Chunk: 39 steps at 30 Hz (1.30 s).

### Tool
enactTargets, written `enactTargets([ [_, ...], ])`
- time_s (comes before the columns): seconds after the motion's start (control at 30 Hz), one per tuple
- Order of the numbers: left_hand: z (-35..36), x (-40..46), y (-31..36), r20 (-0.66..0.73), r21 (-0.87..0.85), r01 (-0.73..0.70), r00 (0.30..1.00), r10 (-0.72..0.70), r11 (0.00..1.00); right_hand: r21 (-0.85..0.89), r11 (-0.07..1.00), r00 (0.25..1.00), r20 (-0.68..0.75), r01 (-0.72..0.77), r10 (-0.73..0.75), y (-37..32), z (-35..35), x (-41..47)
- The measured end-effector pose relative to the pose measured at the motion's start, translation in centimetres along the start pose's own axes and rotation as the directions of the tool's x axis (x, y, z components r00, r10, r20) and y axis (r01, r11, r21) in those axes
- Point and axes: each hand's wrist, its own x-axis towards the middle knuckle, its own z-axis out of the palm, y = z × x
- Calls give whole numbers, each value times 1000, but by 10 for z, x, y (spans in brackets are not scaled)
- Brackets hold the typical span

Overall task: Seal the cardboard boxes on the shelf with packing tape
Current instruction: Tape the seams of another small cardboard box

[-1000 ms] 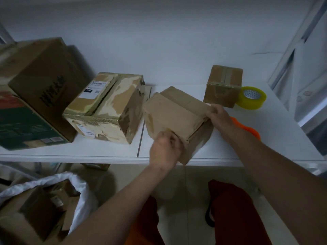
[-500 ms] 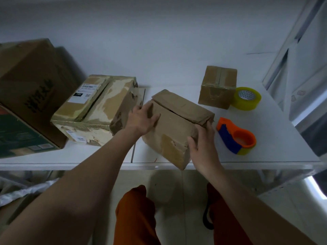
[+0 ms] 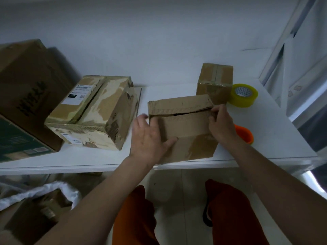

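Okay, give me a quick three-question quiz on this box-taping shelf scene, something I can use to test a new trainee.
1. True or false: the flaps of the box between the hands are fully shut and taped.
2. Which item lies just right of the small taped box? A) scissors B) yellow tape roll C) marker
3. Fill in: the orange tape dispenser sits partly hidden behind the person's ____ forearm.

Key
1. False: a dark gap shows between the flaps. The left hand lies flat on the box's left side; the right hand pinches the flap edge.
2. B
3. right
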Motion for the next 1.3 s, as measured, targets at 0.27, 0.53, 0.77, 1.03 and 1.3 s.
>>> enactTargets([
  [0.27,31,41,64,303,44,-393,881,363,918,188,979,994,-57,-79,91,11,-5,-1],
  [0.53,49,52,77,275,-18,-469,847,455,883,-81,972,971,-110,-222,212,73,-8,21],
  [0.77,49,54,75,275,-26,-476,842,464,879,-467,832,936,25,-300,352,112,7,16],
  [1.03,48,54,76,302,-29,-459,843,446,888,-478,825,921,78,-301,381,120,-6,23],
  [1.3,44,52,77,291,-54,-450,847,445,892,50,967,968,24,-252,251,93,-41,15],
])
